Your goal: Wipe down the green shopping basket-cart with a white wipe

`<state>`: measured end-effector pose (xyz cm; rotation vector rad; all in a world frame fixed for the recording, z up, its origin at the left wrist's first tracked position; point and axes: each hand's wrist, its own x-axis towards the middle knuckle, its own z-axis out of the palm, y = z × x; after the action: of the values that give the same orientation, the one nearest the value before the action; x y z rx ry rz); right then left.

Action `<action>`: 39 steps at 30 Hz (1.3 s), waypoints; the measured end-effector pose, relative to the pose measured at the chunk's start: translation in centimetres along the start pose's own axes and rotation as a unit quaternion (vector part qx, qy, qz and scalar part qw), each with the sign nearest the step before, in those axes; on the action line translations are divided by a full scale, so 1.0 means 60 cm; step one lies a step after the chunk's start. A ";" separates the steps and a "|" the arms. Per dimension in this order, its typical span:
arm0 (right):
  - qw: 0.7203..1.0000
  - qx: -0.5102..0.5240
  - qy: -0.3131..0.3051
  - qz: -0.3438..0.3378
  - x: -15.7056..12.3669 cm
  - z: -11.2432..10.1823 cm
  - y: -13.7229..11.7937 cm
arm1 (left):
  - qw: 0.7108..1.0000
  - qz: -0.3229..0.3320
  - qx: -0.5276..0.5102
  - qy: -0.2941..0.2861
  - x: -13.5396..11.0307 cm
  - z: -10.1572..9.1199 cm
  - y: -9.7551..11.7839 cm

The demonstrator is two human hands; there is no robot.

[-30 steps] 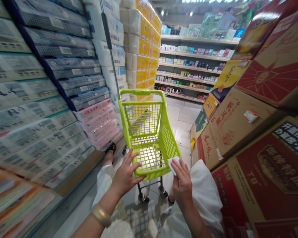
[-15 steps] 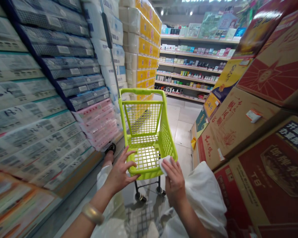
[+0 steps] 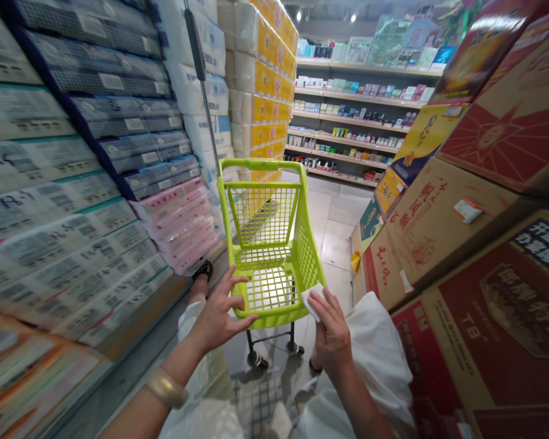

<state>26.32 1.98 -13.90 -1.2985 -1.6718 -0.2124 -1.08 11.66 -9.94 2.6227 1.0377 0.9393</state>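
A small lime-green shopping cart [image 3: 309, 256] is stood in a shop aisle, just in front of the person. The left hand [image 3: 219, 314] is laid on the cart's near left corner, fingers spread wide and uncurled, thumb set along the front lip. A folded white wipe [image 3: 311, 300] is pinched between thumb and fingers of the right hand [image 3: 332, 335] and pressed against the near right corner. Stacked tissue packs [image 3: 96, 244] are seen left, cardboard boxes [image 3: 439, 225] right.
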 end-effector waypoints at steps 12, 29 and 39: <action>0.995 0.042 -0.090 -0.026 -0.009 -0.006 -0.067 | 0.995 -0.038 -0.032 -0.091 -0.014 -0.060 -0.024; 0.974 0.023 -0.153 -0.163 0.035 -0.010 -0.083 | 0.982 -0.072 0.038 -0.171 0.011 -0.032 0.118; 0.947 0.069 -0.201 -0.242 0.068 -0.001 -0.087 | 0.937 -0.136 0.121 -0.298 0.007 -0.032 0.124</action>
<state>22.24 2.42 -8.73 -0.8417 -2.3012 -0.1169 2.12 6.28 -5.49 2.5747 1.3401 -0.0615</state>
